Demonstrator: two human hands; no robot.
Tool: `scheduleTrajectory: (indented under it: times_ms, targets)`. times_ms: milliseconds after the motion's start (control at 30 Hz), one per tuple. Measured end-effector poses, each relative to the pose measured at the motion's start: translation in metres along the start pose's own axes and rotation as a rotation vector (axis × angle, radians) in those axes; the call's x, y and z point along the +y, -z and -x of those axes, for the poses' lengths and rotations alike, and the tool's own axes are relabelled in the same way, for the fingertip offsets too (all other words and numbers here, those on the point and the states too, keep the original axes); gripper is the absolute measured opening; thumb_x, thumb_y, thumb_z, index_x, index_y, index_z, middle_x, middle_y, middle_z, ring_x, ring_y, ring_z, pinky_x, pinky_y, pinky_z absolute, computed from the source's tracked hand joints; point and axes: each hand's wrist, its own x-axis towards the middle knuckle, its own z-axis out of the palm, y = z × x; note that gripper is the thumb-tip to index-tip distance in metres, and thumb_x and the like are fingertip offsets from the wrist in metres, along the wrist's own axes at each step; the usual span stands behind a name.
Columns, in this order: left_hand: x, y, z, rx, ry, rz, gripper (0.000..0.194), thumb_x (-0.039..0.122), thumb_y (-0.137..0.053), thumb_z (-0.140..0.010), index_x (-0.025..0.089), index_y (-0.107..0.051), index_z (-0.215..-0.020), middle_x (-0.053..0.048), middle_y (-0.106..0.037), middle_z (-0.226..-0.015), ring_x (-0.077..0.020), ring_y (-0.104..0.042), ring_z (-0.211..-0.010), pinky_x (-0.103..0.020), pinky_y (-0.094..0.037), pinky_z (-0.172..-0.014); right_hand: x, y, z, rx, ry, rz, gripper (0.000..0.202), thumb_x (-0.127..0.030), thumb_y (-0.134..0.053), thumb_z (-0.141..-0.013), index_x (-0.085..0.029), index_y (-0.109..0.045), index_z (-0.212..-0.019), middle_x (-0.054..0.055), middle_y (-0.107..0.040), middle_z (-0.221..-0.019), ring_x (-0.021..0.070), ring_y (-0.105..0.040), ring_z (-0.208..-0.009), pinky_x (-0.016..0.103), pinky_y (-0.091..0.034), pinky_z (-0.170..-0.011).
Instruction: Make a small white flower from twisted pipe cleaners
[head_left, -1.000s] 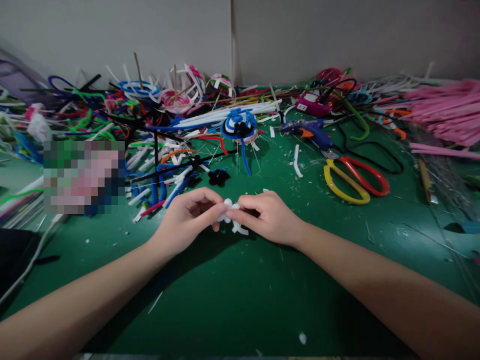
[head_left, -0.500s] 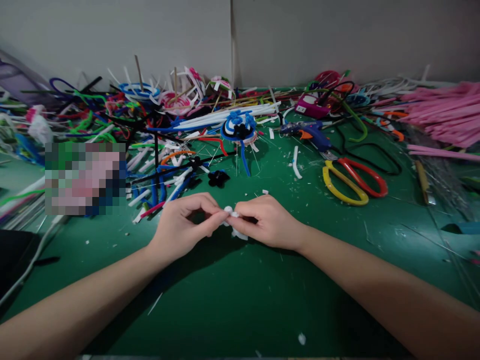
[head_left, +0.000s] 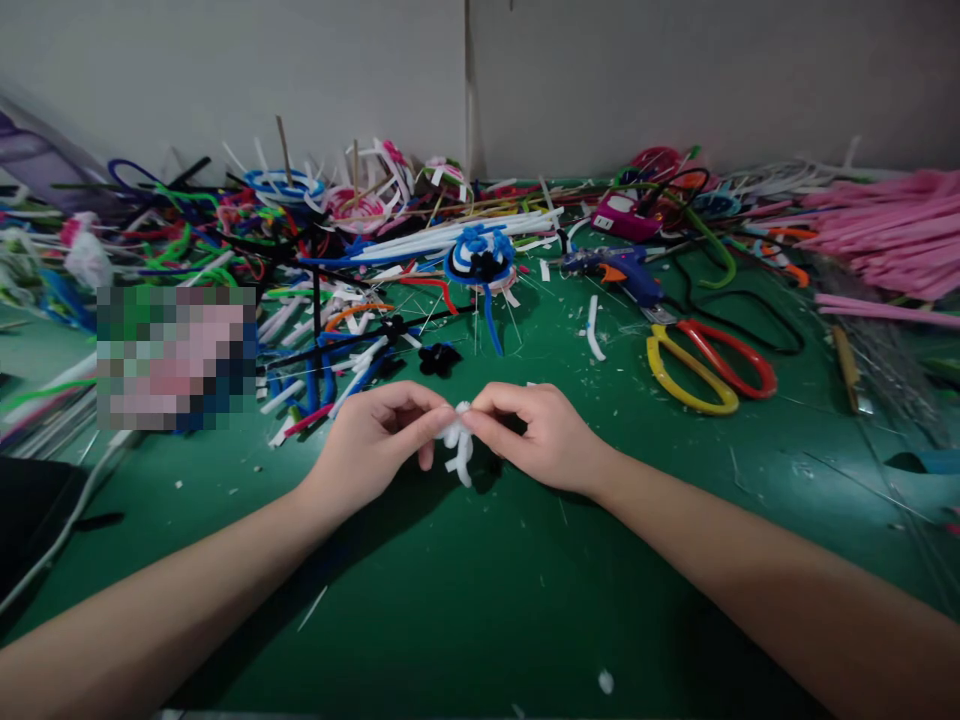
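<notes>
Between my two hands is a small piece of bent white pipe cleaner (head_left: 463, 453), with curled loops and two short ends hanging down. My left hand (head_left: 379, 435) pinches its upper left part between thumb and forefinger. From the other side my right hand (head_left: 536, 435) pinches the top, fingertips almost touching those of the left. Fingers cover part of the white shape. Just beyond the left hand a black pipe-cleaner flower (head_left: 438, 359) lies on the green table (head_left: 480, 610).
Scissors (head_left: 694, 370) with one yellow and one red handle lie to the right, near a blue glue gun (head_left: 630, 275). Pink pipe cleaners (head_left: 892, 235) are heaped at the far right. A blue-and-white coiled piece (head_left: 480, 258) stands at centre back. Mixed offcuts (head_left: 322, 360) spread leftward.
The white pipe cleaner has turned in my fingers, and its loops and ends now hang visibly below. My right fingertips have shifted up to its top.
</notes>
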Motion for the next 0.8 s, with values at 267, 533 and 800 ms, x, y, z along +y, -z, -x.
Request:
scheduleTrajectory:
  times_ms: [267, 533, 800]
  targets:
    - [0.0012, 0.0006, -0.0013, -0.093, 0.013, 0.136, 0.016, 0.03, -0.057, -0.085, 0.018, -0.064, -0.078, 0.002, -0.064, -0.06, -0.0109, -0.061, -0.05, -0.022, -0.05, -0.053, 0.0001, -0.0005, 0.0008, 0.144, -0.023, -0.007, 0.023, -0.029, -0.055, -0.088, -0.016, -0.057, -0.07, -0.004, -0.052, -0.058, 0.0053, -0.044, -0.051, 0.018, -0.034, -0.051]
    - [0.0024, -0.0001, -0.0022, -0.062, -0.012, 0.078, 0.013, 0.025, -0.059, -0.084, 0.017, -0.061, -0.074, 0.001, -0.065, -0.063, -0.0071, -0.056, -0.046, -0.019, -0.045, -0.048, 0.0002, 0.0014, 0.0005, 0.117, -0.093, -0.142, 0.031, -0.033, -0.044, -0.093, -0.016, -0.053, -0.069, -0.005, -0.048, -0.053, 0.0057, -0.044, -0.048, 0.019, -0.036, -0.049]
    - [-0.0002, 0.0009, -0.0007, -0.075, -0.023, 0.126, 0.02, 0.026, -0.053, -0.088, 0.017, -0.051, -0.07, 0.006, -0.054, -0.055, -0.0054, -0.05, -0.042, -0.019, -0.04, -0.047, 0.0012, 0.0006, -0.0009, -0.025, -0.021, -0.083, 0.014, -0.026, -0.052, -0.085, -0.015, -0.059, -0.079, -0.002, -0.059, -0.066, 0.0076, -0.052, -0.058, 0.019, -0.041, -0.056]
